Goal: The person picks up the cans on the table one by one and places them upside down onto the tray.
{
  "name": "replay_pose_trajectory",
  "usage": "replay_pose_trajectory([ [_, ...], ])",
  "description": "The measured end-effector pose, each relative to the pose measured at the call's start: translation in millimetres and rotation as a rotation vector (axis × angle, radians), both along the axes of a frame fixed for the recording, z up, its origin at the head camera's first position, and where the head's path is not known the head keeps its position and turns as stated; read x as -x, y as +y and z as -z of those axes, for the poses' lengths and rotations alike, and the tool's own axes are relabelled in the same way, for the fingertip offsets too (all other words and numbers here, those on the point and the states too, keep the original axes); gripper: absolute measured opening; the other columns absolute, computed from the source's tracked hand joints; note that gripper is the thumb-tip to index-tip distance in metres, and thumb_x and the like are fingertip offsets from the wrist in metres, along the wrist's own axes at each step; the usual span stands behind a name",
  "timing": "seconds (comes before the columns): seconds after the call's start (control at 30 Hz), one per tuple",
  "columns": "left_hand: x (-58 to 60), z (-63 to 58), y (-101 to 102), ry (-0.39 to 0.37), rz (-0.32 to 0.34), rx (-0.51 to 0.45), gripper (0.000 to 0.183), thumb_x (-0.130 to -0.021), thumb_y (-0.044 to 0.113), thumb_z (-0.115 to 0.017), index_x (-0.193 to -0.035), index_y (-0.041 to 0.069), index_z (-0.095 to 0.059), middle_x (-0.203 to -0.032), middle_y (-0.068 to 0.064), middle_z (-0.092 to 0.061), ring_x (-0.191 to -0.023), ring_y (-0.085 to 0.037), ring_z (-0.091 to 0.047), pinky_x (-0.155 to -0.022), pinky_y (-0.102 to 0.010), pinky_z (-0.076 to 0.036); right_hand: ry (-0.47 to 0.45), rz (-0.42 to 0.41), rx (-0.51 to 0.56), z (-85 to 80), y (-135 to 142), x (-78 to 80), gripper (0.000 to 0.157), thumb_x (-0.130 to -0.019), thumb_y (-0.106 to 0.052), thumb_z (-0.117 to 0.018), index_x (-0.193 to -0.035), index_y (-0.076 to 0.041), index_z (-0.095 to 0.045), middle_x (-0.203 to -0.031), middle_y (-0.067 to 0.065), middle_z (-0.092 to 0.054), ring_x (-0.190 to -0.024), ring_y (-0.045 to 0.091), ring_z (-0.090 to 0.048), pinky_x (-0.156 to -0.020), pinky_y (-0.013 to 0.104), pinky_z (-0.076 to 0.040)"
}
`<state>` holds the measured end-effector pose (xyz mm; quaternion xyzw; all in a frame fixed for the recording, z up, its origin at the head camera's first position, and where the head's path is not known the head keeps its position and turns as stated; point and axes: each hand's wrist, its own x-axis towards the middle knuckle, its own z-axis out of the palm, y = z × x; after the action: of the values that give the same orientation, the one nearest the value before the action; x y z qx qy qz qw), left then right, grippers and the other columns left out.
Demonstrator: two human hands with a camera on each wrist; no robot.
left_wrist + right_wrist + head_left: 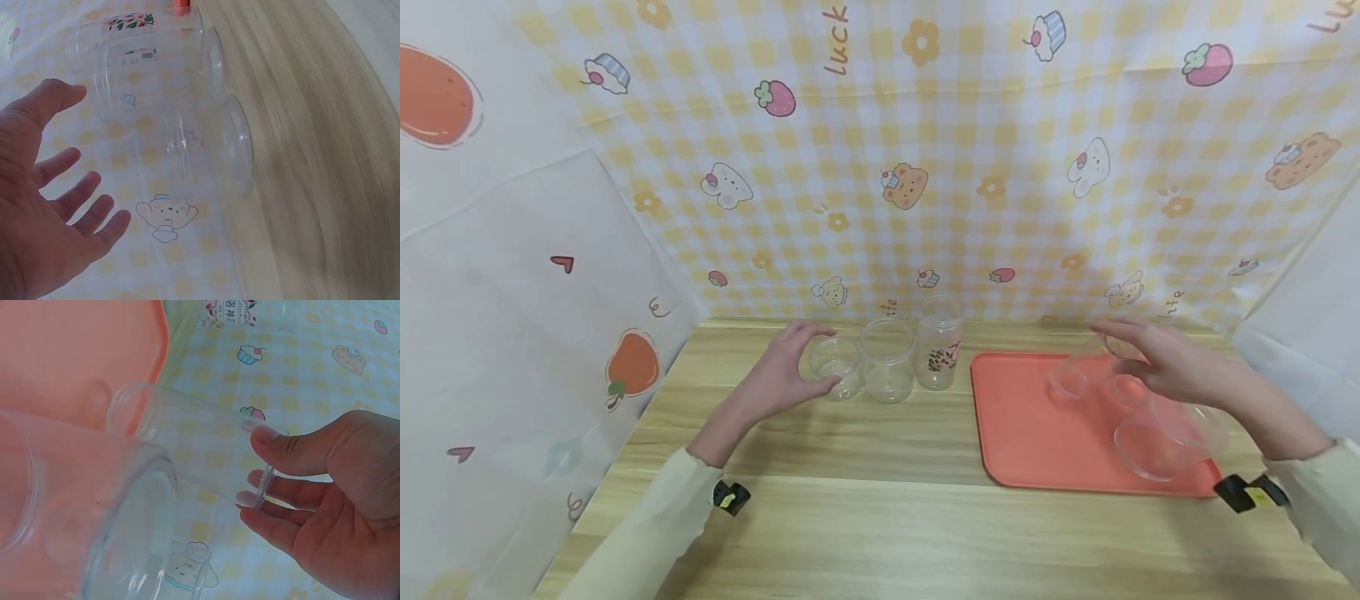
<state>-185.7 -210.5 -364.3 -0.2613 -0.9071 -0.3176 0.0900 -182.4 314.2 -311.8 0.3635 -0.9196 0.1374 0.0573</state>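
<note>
My left hand (786, 371) is beside a short clear jar (837, 367), thumb and fingers spread around its left side. In the left wrist view the left hand (56, 187) holds nothing, its fingers loosely bent and apart from the jars. At the right, over the red tray (1015, 425), my right hand (1172, 362) pinches a clear plastic jar. The right wrist view has this jar (200, 450) tilted, its rim between the thumb and fingers of the right hand (331, 487). A wide clear jar (1172, 437) lies on its side on the tray.
Right of the short jar stand a taller clear jar (888, 367) and a slim one (939, 350) with a printed floral label. They are close together on the wooden table (865, 533). Behind rises a checked cloth (865, 133).
</note>
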Motion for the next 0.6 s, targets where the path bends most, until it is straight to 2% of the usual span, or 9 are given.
replay_pose_trajectory([
  [0.17, 2.9, 1.4, -3, -0.038, -0.008, 0.027, 0.065, -0.084, 0.023, -0.085, -0.139, 0.005, -0.054, -0.14, -0.013, -0.049, -0.13, -0.037, -0.044, -0.106, -0.056, -0.04, 0.042, -0.038, -0.011, -1.8, -1, 4.4, 0.061, -0.076, 0.012, -0.082, -0.131, 0.014, -0.056, -0.128, 0.028, -0.058, -0.109, 0.043, -0.061, -0.081, 0.056, -0.054],
  [0.43, 6.9, 3.5, -5, -0.052, -0.004, 0.04, 0.065, -0.084, 0.024, -0.085, -0.138, 0.003, -0.055, -0.139, -0.014, -0.049, -0.129, -0.038, -0.045, -0.106, -0.057, -0.041, -0.074, 0.02, -0.081, -9.6, -4, 8.4, 0.058, -0.081, 0.012, -0.077, -0.133, 0.015, -0.054, -0.129, 0.032, -0.057, -0.114, 0.048, -0.058, -0.085, 0.058, -0.054],
  [0.6, 8.2, 1.5, -5, -0.065, 0.0, 0.057, 0.066, -0.084, 0.024, -0.085, -0.138, 0.002, -0.055, -0.139, -0.015, -0.049, -0.129, -0.037, -0.045, -0.106, -0.056, -0.041, -0.117, 0.044, -0.108, -10.3, -4, 11.5, 0.057, -0.082, 0.011, -0.076, -0.135, 0.015, -0.054, -0.13, 0.033, -0.056, -0.113, 0.048, -0.058, -0.085, 0.057, -0.054],
])
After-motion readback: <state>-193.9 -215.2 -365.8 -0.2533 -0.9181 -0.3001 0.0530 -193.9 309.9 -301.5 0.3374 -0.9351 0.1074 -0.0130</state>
